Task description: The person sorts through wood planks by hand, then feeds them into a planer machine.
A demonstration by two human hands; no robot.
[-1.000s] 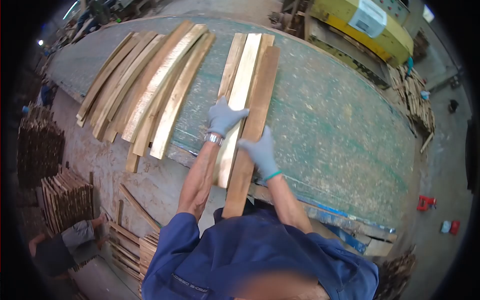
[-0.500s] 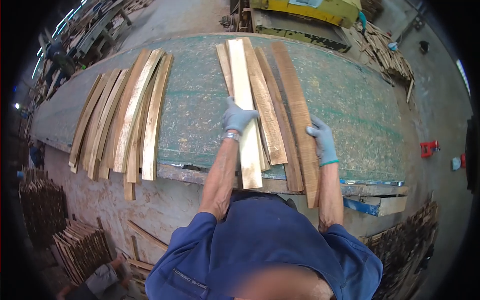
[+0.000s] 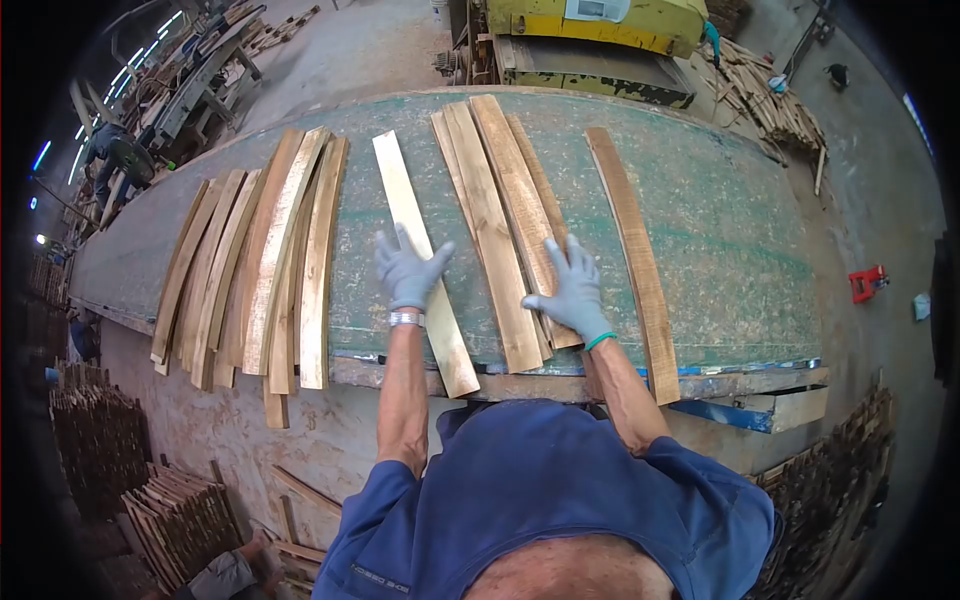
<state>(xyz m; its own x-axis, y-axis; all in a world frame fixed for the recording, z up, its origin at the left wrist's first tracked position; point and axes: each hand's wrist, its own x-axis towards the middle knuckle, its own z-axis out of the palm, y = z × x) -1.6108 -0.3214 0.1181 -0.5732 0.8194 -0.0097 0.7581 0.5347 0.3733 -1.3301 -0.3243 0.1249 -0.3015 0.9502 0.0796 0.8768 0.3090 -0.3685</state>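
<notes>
Both hands wear grey gloves. My left hand [image 3: 409, 270], fingers spread, rests on a pale wooden strip [image 3: 437, 305] that lies apart on the green worktable [image 3: 700, 250]. Over the right edge of a group of several brown strips [image 3: 490, 220] is my right hand [image 3: 572, 290], its fingers spread and touching the wood. Farther right, a darker curved strip [image 3: 640, 270] lies alone. At the left, a row of several curved strips [image 3: 268, 260] overlaps the table's front edge.
Behind the table stands a yellow machine [image 3: 600, 30]. Stacked wood [image 3: 185, 515] is on the floor at lower left, near a person's arm. Another person [image 3: 115, 160] is at far left. A red object [image 3: 867, 284] lies at right.
The pale strip has moved left, away from the middle group. My left hand has shifted left and opened. My right hand has left the dark strip, now farther right, for the middle group.
</notes>
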